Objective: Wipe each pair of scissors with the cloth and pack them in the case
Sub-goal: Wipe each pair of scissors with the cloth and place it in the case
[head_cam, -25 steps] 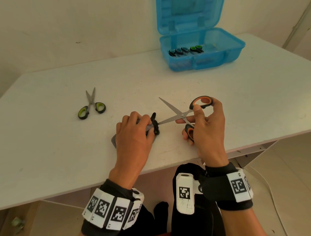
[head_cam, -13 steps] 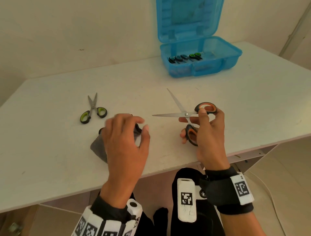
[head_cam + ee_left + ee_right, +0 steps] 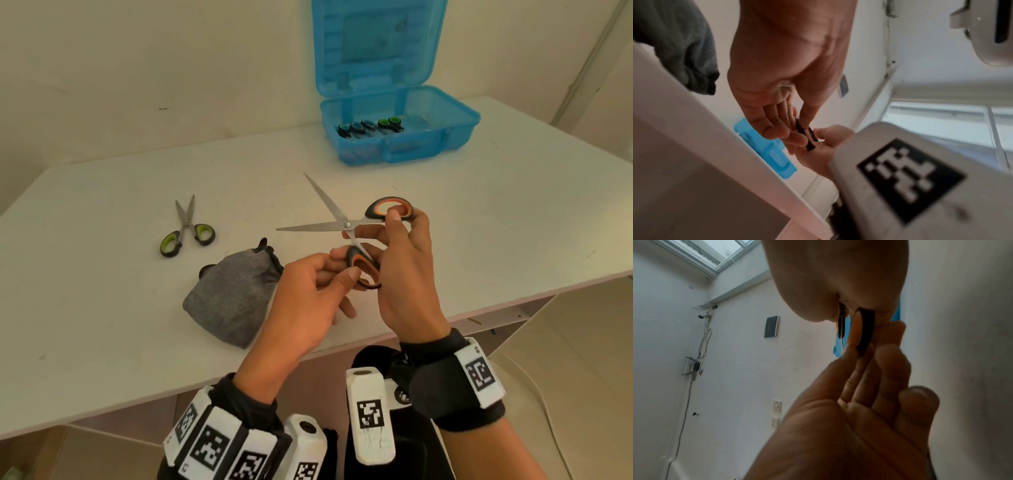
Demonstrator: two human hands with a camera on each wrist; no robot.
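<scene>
Orange-handled scissors (image 3: 346, 224) hang above the table with the blades spread wide. My right hand (image 3: 394, 222) grips the upper handle loop (image 3: 388, 207). My left hand (image 3: 342, 274) pinches the lower handle loop (image 3: 363, 269) between thumb and fingers; the left wrist view shows that pinch on the black-and-orange handle (image 3: 807, 138). The grey cloth (image 3: 236, 298) lies crumpled on the table, left of my hands, with nothing touching it. Green-handled scissors (image 3: 186, 229) lie nearly closed further left. The blue case (image 3: 428, 147) stands open at the back right.
Several small scissors (image 3: 371, 126) lie inside the case at its left side, and its lid (image 3: 376, 44) stands upright against the wall. The table's front edge (image 3: 479, 308) runs just under my wrists.
My left hand let go of the cloth and moved right onto the lower handle. The scissors opened wider and lifted off the cloth, which now lies free on the table.
</scene>
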